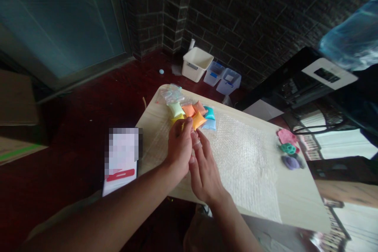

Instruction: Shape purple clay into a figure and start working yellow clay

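Above the table's near side, my left hand [179, 147] is closed, its thumb against the lower edge of a light orange pillow-shaped packet [199, 120]. My right hand [206, 169] presses close beside it, fingers pointing away from me. Thin clear plastic film [195, 140] shows at the right fingertips; whether it belongs to the packet I cannot tell. Just beyond lie more soft packets: pale green [176, 109], orange [188, 110], salmon [199, 108], teal [209, 112], light blue [209, 124] and yellow [177, 118], partly hidden by my left hand.
Bubble wrap [245, 161] covers much of the wooden table [307, 201]. Clear plastic bags [171, 94] lie at its far left corner. Pink [287, 136], green [288, 149] and purple [291, 162] pieces sit at right. A white basket [197, 65] and clear bins [228, 81] stand on the floor.
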Available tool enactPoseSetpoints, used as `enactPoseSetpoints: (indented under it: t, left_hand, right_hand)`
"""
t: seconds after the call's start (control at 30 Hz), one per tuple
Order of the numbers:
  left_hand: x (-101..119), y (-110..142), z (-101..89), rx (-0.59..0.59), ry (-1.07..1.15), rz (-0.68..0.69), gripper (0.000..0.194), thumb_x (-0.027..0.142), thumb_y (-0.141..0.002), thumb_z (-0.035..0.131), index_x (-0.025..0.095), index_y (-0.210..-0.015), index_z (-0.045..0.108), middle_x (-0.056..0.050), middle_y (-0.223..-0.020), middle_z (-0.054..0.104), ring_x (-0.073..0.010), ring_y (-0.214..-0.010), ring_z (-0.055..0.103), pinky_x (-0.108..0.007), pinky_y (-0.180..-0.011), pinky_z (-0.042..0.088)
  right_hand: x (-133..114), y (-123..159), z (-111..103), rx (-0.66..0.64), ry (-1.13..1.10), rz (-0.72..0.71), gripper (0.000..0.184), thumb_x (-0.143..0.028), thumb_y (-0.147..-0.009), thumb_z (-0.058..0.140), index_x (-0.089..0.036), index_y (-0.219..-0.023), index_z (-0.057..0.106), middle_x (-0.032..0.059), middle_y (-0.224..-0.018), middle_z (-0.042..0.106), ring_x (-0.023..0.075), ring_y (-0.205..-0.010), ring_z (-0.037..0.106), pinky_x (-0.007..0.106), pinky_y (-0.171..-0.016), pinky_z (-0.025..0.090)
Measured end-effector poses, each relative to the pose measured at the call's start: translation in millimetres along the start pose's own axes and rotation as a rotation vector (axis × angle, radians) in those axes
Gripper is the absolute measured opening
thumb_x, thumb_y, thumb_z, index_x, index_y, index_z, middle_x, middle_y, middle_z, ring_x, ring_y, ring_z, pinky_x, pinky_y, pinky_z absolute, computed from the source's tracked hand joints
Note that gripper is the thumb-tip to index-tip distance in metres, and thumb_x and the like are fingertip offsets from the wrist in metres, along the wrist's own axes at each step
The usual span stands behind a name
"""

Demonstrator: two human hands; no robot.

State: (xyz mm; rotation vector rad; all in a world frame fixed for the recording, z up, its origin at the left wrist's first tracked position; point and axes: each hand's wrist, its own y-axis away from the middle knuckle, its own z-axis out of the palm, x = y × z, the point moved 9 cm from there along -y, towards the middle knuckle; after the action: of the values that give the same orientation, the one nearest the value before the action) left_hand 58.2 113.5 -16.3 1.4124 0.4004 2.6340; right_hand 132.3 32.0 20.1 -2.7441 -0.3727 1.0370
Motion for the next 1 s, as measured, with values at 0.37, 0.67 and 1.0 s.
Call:
enactPoseSetpoints:
  t: [0.37, 0.67, 1.0]
  left_hand:
    - [9, 3, -8.6, 0.063, -0.11, -0.01, 0.027, 0.044, -0.095, 0.065, 0.021, -0.083, 0.061, -0.001, -0.079, 0.061, -0.0151, -0.067, 0.056, -0.025, -0.054, 0.043]
    - [0, -2, -1.1, 0.037, 0.111, -0.025, 0.016, 0.031, -0.087, 0.067, 0.021, -0.081, 0.057, 0.001, -0.078, 0.059, -0.0131, -0.069, 0.056, -0.024, -0.062, 0.046]
    - [-11, -1, -10.0, 0.102, 0.02, -0.039, 0.012, 0.03, -0.087, 0.062, 0.023, -0.094, 0.057, 0.0, -0.083, 0.064, -0.014, -0.067, 0.061, -0.025, -0.06, 0.047]
  right_hand:
    - [-8, 0, -3, 0.139, -0.201, 0.078, 0.054, -0.03, -0.11, 0.043, -0.03, -0.164, 0.038, 0.0094, -0.172, 0.037, 0.0341, -0.158, 0.038, 0.065, -0.125, 0.043]
    - [24, 3, 2, 0.217, -0.544, 0.262, 0.044, -0.043, -0.109, 0.052, -0.037, -0.153, 0.053, 0.0067, -0.158, 0.058, 0.0323, -0.145, 0.056, 0.056, -0.11, 0.058]
    - [22, 7, -1, 0.314, -0.443, 0.378, 0.036, -0.046, -0.107, 0.051, -0.023, -0.132, 0.063, 0.012, -0.116, 0.079, 0.0254, -0.091, 0.075, 0.047, -0.084, 0.064]
